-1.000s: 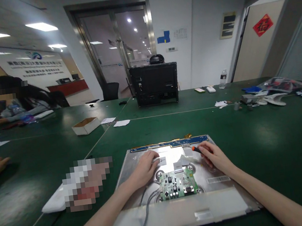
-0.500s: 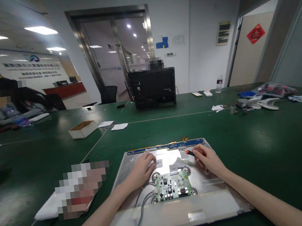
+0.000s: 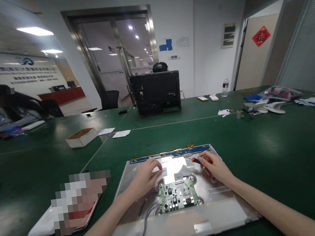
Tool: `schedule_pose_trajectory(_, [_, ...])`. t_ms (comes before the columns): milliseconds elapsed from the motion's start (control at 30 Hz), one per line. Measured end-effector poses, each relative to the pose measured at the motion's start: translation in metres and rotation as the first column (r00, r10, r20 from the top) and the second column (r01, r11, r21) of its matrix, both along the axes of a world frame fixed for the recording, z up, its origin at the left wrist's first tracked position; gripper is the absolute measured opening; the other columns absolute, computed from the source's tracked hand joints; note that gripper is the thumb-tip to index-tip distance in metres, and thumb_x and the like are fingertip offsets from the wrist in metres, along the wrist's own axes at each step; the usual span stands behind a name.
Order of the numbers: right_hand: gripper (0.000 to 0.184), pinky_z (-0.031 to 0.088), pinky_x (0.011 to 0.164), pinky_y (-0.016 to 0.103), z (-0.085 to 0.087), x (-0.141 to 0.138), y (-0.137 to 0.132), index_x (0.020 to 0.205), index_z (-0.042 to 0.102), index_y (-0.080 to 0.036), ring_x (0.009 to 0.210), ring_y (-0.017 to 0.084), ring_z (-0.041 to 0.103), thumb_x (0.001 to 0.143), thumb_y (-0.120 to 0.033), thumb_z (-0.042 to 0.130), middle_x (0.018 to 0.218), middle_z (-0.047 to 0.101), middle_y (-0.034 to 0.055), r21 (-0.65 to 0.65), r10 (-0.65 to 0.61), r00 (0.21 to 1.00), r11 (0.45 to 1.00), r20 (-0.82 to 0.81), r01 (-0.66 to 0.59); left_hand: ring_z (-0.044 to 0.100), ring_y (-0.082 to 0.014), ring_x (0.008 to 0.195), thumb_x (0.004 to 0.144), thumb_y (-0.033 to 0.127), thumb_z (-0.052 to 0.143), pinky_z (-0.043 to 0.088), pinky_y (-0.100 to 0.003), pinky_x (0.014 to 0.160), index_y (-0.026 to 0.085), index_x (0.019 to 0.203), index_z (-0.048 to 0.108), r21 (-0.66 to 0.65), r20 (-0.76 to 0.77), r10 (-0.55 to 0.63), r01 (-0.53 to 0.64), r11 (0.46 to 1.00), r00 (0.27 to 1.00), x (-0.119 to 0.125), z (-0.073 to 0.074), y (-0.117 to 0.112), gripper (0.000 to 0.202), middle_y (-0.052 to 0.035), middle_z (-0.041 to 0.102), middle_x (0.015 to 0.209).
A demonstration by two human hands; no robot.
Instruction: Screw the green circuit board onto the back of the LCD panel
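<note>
A metal display panel (image 3: pixel 233 205) lies back-side up on the green table in front of me. A small green circuit board (image 3: pixel 178 196) sits at its middle, with grey wires running toward me. A flat ribbon cable (image 3: pixel 182 171) leads from the board to a blue strip (image 3: pixel 171 155) along the far edge. My left hand (image 3: pixel 145 179) rests on the panel just left of the ribbon, fingers curled down against the metal. My right hand (image 3: pixel 214 166) is closed round a screwdriver with an orange and black handle (image 3: pixel 195 160), its tip pointing left toward the ribbon.
A white flat object (image 3: pixel 44 227) lies left of the panel. Farther off are a small cardboard box (image 3: pixel 81 137), paper slips (image 3: pixel 121 134), a black monitor back (image 3: pixel 156 93), a water bottle (image 3: pixel 224 87) and loose parts (image 3: pixel 263 108) at right. Another person sits far left.
The view has drifted right, so everything sits a little more to the left. My left hand has slid slightly toward me on the panel. The right hand keeps the screwdriver in the same spot.
</note>
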State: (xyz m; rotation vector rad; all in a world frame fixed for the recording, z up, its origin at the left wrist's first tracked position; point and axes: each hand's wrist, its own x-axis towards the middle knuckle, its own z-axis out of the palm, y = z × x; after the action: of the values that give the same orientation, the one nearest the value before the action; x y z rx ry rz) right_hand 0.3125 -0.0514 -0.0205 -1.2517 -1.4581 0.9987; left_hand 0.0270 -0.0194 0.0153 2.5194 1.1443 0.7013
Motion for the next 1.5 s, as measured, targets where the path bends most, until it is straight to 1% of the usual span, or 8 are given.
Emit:
schedule_pose_trajectory(167, [0.039,0.025,0.033,0.022,0.001,0.0,0.002,0.084,0.052,-0.022,0.033,0.009,0.036,0.083,-0.061,0.05,0.05,0.048,-0.008,0.003,-0.022,1.0,1.0,0.001,0.022,0.058,-0.0188,0.082,0.082,0.009,0.052,0.043,-0.028,0.077,0.019,0.084,0.058,-0.036,-0.062,-0.119,0.117,0.992,0.991,0.036,0.01,0.0,0.011,-0.0025,0.064,0.087])
schedule_pose_trajectory(333, [0.039,0.024,0.034,0.022,0.001,0.0,0.004,0.081,0.051,-0.023,0.034,0.009,0.036,0.081,-0.062,0.051,0.052,0.051,-0.0065,0.011,-0.033,0.999,0.999,-0.007,0.033,0.06,-0.0173,0.077,0.081,0.007,0.058,0.041,-0.025,0.073,0.018,0.08,0.062,-0.093,-0.146,-0.272,0.26,0.961,0.951,0.071,0.01,0.002,0.012,-0.0016,0.067,0.081])
schedule_pose_trajectory(567, [0.039,0.025,0.035,0.023,0.004,-0.002,0.003,0.079,0.052,-0.023,0.032,0.01,0.036,0.079,-0.063,0.052,0.046,0.047,-0.0082,0.008,-0.034,0.999,0.999,-0.007,0.034,0.061,-0.0178,0.084,0.081,0.008,0.059,0.042,-0.024,0.076,0.018,0.086,0.064,-0.142,-0.052,-0.413,0.402,0.904,0.909,0.08,0.0,0.008,0.012,-0.0034,0.069,0.09])
schedule_pose_trajectory(733, [0.039,0.025,0.035,0.023,0.006,-0.002,0.001,0.079,0.053,-0.023,0.033,0.01,0.035,0.08,-0.062,0.053,0.044,0.046,-0.0085,0.01,-0.042,0.999,0.999,-0.007,0.042,0.06,-0.0165,0.074,0.083,0.009,0.056,0.04,-0.022,0.067,0.017,0.088,0.065,-0.202,-0.06,-0.361,0.343,0.917,0.931,0.078,-0.004,0.005,0.013,-0.0024,0.068,0.082])
schedule_pose_trajectory(1000, [0.039,0.026,0.035,0.024,0.006,-0.006,0.007,0.078,0.052,-0.023,0.033,0.01,0.037,0.078,-0.062,0.054,0.051,0.052,-0.0067,0.013,-0.034,0.999,0.999,-0.041,0.034,0.061,-0.0191,0.075,0.085,0.013,0.054,0.038,-0.023,0.066,0.017,0.09,0.066,-0.139,-0.136,-0.282,0.264,0.954,0.95,0.078,-0.005,0.002,0.013,-0.0042,0.069,0.082])
schedule_pose_trajectory(1200, [0.039,0.025,0.034,0.023,0.005,-0.006,0.009,0.077,0.053,-0.023,0.033,0.01,0.038,0.077,-0.062,0.057,0.051,0.051,-0.0068,0.011,-0.032,0.997,0.999,-0.065,0.033,0.062,-0.0173,0.071,0.081,0.012,0.058,0.04,-0.022,0.066,0.017,0.084,0.068,-0.18,-0.061,-0.277,0.263,0.948,0.959,0.079,-0.006,0.004,0.012,-0.0025,0.07,0.077])
schedule_pose_trajectory(1367, [0.039,0.024,0.032,0.021,0.001,-0.004,0.012,0.077,0.053,-0.023,0.031,0.009,0.037,0.075,-0.061,0.06,0.049,0.051,-0.0074,-0.007,-0.017,0.995,1.0,-0.099,0.017,0.064,-0.0183,0.077,0.08,0.013,0.061,0.042,-0.023,0.07,0.016,0.086,0.07,-0.203,-0.005,-0.275,0.269,0.942,0.961,0.081,-0.009,0.003,0.011,-0.004,0.072,0.084])
schedule_pose_trajectory(1500, [0.042,0.023,0.03,0.02,0.011,-0.001,0.015,0.08,0.053,-0.022,0.032,0.008,0.037,0.073,-0.063,0.06,0.054,0.054,-0.0062,-0.015,-0.034,0.988,0.999,-0.152,0.032,0.064,-0.0179,0.078,0.079,0.012,0.061,0.044,-0.023,0.073,0.015,0.085,0.07,-0.269,0.065,-0.266,0.274,0.923,0.962,0.08,-0.005,0.006,0.011,-0.0034,0.073,0.084])
